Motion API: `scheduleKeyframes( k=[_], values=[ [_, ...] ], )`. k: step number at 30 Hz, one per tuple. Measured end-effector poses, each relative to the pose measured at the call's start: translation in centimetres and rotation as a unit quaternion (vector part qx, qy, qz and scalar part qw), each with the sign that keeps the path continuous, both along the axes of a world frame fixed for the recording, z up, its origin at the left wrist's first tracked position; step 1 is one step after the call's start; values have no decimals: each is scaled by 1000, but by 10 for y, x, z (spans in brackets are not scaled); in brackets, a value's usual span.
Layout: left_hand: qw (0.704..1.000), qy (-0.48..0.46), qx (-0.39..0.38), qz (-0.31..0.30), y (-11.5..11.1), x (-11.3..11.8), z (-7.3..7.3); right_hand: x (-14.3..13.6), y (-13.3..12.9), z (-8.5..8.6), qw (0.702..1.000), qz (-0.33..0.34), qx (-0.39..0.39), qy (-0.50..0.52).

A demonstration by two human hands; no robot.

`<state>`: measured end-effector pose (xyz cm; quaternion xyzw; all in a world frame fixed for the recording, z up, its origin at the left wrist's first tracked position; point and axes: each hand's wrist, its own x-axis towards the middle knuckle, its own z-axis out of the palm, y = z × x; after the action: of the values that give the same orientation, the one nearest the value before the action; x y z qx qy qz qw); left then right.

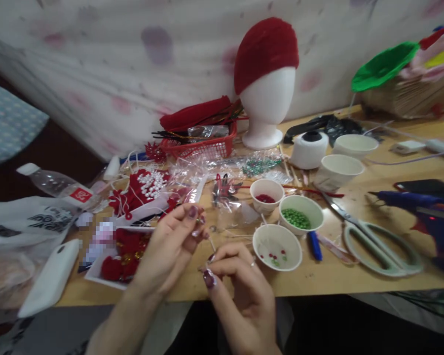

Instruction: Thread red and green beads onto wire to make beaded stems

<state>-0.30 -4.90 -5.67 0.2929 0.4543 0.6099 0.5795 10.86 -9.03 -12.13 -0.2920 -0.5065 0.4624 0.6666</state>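
At the far left, the clear bottle [50, 178] bears a red label [80, 195] with white marks too blurred to read. The white plastic bag [7, 214] nearer carries dark lettering [49, 218], also unreadable.

Right of the hands stand three white cups: the far one [265, 187] holds red beads [265, 198], the middle one [304, 203] green beads [296, 218], and the near one [277, 234] a few red and green bits. Farther right are two more pale cups [338, 172]; their contents are hidden. At the near left, a white box [102, 282] holds red pieces with gold trim [128, 246]. The far red basket [203, 150] contains red cloth [196, 112] and a clear packet [208, 131].

Between the hands, above the table's near part, runs a thin pale strand [211, 242]. The left hand [172, 246] pinches a tiny piece [199, 220] at its upper end; the right hand [242, 283] pinches the strand lower down, thumb against forefinger.
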Motion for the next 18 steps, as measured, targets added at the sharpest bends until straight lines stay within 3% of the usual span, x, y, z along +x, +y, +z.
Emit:
scheduleKeyframes(
  k=[4,8,13,18],
  values=[
    [993,-62,-97,-25,-14,0,-22,10,-4,14,996,71,-50,-2],
    [987,-31,-155,-37,-22,1,-25,12,0,15,993,80,-90,-3],
    [981,-40,-183,-42,-23,3,-25,11,4,11,992,68,-107,-4],
    [987,-37,-151,-40,-23,-4,-28,15,7,15,989,84,-120,7]
  ],
)
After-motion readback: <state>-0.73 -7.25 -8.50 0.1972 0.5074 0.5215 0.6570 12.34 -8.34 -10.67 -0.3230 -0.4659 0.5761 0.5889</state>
